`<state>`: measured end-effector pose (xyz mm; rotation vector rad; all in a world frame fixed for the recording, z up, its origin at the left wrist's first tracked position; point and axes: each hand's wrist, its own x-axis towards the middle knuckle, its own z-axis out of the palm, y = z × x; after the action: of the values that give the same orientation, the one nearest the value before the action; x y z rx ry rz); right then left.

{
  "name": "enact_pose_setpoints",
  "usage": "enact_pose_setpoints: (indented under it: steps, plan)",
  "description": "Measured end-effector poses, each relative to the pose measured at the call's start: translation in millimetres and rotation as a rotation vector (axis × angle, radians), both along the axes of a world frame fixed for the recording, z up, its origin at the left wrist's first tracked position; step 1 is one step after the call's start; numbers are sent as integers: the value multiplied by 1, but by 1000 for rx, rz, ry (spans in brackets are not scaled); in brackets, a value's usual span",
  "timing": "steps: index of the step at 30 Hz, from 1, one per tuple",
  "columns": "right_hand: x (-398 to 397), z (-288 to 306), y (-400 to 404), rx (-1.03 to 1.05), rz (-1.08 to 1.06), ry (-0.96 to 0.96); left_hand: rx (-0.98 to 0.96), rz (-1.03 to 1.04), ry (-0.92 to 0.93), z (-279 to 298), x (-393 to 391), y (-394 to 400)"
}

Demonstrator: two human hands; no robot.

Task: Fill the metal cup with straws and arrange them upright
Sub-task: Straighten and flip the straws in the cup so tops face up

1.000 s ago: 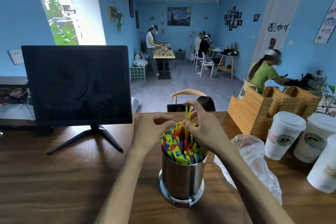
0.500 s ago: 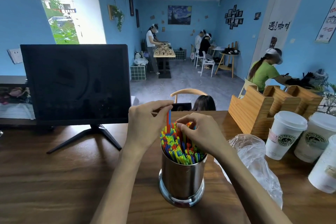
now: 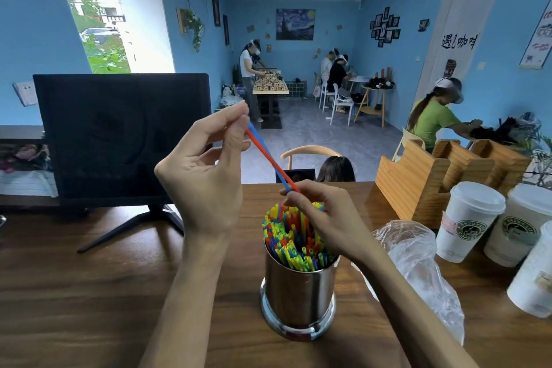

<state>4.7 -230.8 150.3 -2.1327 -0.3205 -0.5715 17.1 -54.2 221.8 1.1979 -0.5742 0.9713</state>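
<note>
Metal cup [image 3: 298, 296]: upright on the wooden bench [image 3: 89, 293], its polished wall and wider base ring in plain view.
Straws in cup [image 3: 295, 245]: a dense bundle of green, yellow, red and blue straws packs the metal cup, standing upright or nearly so, tops fanning a little above the rim.
Lifted straws [image 3: 267, 155]: one red and one blue, held together on a slant above the metal cup, upper ends up and left of it, lower ends just above the bundle.
Left hand [image 3: 206, 170]: raised above and left of the metal cup; its grip is a thumb-and-fingertip pinch on the upper ends of the lifted straws.
Right hand [image 3: 325, 218]: directly over the metal cup's far rim; its grip is narrow, fingers curled round the lower ends of the same two straws.
Plastic bag [image 3: 418, 266]: clear and crumpled, lying on the bench just right of the metal cup.
Paper cups [image 3: 469, 221]: white and lidded, grouped further right of the metal cup.
Monitor [image 3: 119, 134]: dark screen on a stand, behind and left of the metal cup.
</note>
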Motion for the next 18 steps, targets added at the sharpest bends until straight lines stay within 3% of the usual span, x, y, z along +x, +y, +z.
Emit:
enact_pose_setpoints:
  steps: [3,8,11,14,18]
  plan:
    - [-5,5,-11,168,53,49,-124,-28,104,-6,10,2]
    - [-14,15,-17,870,122,210,-122,-69,318,-21,31,14]
    - [-11,19,-16,1175,123,209,-89,-100,436,-33,38,15]
    - [-9,27,-14,1348,190,141,-86,-153,554,-45,40,11]
    - [-5,39,-14,1362,158,46,9,-215,687,-63,37,3]
